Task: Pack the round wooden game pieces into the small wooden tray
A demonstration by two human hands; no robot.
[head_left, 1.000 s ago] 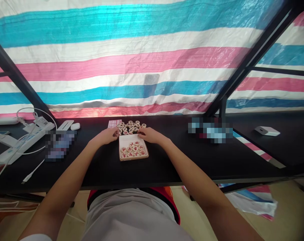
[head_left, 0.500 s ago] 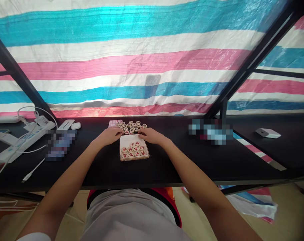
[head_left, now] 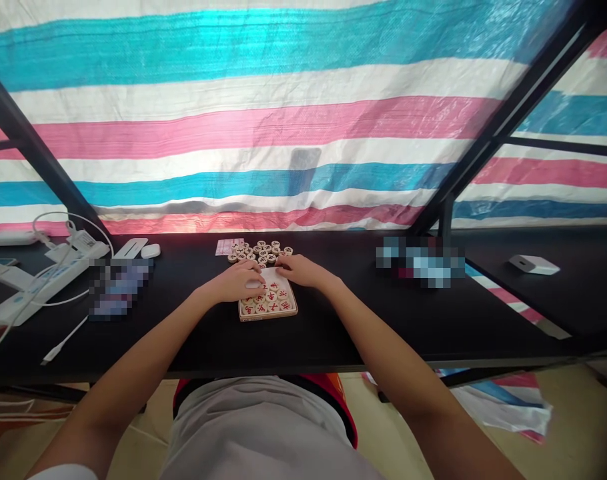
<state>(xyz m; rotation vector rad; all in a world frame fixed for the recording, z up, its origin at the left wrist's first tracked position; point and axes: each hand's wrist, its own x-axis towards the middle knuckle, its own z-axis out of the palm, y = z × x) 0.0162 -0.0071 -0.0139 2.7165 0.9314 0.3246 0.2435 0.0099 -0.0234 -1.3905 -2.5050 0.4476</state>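
Note:
A shallow open box sits on the black table before me, with several round Chinese chess pieces in its near part, marked in red. Over the box's left side is my left hand, its fingers curled down close to the pieces. What those fingers pinch, if anything, is hidden. My right hand has its fingers closed at the box's far right corner. Just beyond both hands, loose chess pieces with dark characters lie in a cluster.
A pink-and-white printed card lies beside the loose pieces. To the left are a power strip with cables, a white cable plug and a small white case. A white charger stands far right. Striped sheeting hangs behind the table.
My left hand has moved right and nearer, from the loose pieces to over the box's left part. My right hand stays at the far right corner.

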